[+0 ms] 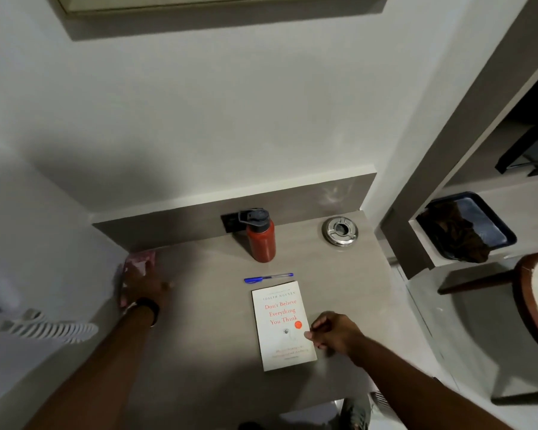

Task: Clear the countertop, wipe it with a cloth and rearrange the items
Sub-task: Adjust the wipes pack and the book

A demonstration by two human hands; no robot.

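Note:
On the grey countertop (199, 321) lies a white book with red lettering (281, 325). My right hand (334, 333) rests at the book's right edge, fingers curled and touching it. A blue pen (267, 278) lies just beyond the book. A red bottle with a dark cap (260, 237) stands upright at the back, and a round metal ashtray (339, 231) sits at the back right. My left hand (146, 287) lies flat on a pink cloth (135, 263) at the counter's left edge against the wall.
A dark socket plate (228, 221) sits on the backsplash behind the bottle. To the right, a lower shelf holds a dark tray (485, 225) with a brown cloth in it. A round wooden chair (537, 305) stands at the far right.

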